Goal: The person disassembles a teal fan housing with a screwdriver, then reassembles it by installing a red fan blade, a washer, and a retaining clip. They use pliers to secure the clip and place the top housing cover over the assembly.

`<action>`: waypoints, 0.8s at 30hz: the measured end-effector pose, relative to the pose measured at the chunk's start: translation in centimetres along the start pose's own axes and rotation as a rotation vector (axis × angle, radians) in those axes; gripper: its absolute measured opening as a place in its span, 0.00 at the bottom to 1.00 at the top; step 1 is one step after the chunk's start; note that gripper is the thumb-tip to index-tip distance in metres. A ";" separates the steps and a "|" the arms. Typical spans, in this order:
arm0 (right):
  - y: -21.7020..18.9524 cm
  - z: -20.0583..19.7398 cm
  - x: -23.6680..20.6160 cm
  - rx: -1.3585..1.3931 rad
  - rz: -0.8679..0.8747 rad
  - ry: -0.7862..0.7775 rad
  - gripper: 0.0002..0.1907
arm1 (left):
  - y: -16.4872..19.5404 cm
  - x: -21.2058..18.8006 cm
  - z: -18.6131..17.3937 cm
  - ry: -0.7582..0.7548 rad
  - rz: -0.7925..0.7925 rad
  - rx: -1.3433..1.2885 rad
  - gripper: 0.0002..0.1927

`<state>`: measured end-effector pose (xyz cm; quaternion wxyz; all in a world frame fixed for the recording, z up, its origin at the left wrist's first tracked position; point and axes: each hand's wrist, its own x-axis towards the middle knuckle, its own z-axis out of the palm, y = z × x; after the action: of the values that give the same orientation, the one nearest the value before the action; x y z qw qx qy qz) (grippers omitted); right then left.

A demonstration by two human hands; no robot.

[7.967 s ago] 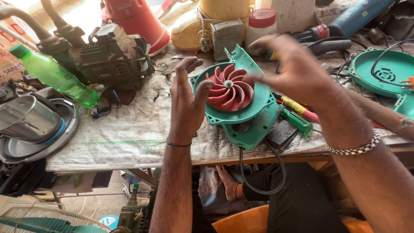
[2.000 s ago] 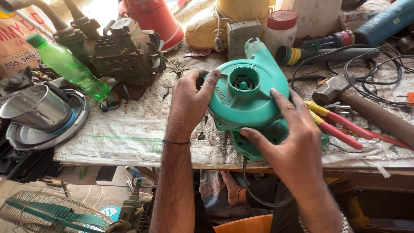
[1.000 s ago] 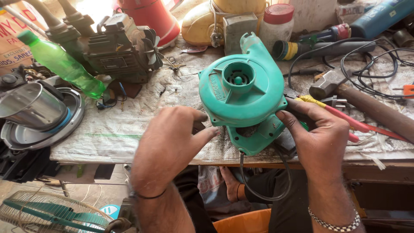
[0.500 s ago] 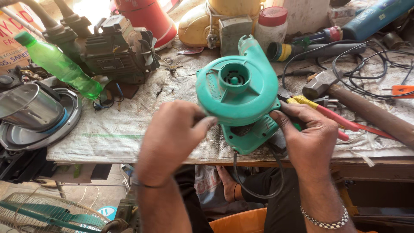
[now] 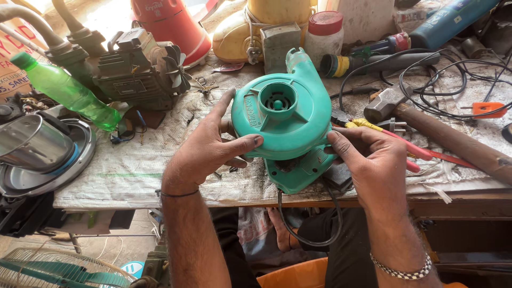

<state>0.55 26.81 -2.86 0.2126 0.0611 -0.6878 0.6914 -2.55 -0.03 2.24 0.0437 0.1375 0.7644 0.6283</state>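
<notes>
The blower [image 5: 288, 114] in my grip is teal green all over, its cord [image 5: 320, 229] black. The bottle [image 5: 66, 90] is bright green with a green cap. The jar [image 5: 324, 37] is white with a red lid. The pliers [image 5: 389, 140] have red and yellow handles. My right wrist wears a silver chain bracelet [image 5: 402, 271]. The worktop [image 5: 133, 170] cover is off-white woven sacking.

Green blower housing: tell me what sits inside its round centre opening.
Inside the round opening of the green blower housing a small dark slotted hub shows. Anything deeper is hidden by the cover, which the left hand and right hand grip.
</notes>
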 end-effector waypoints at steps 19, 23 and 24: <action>1.4 -0.3 1.7 0.291 0.256 -0.027 0.09 | -1.3 2.0 0.8 0.102 -0.039 -0.109 0.59; 1.2 -0.6 2.1 0.341 0.292 -0.083 0.10 | -1.6 2.1 1.0 0.050 0.032 -0.195 0.58; 1.1 -0.7 2.2 0.346 0.293 -0.097 0.10 | -1.7 2.1 1.1 0.044 0.042 -0.214 0.58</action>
<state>-1.68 27.96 -3.06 0.0629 0.0293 -0.5702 0.8186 -4.55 1.25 0.56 0.0283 0.1343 0.6906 0.7101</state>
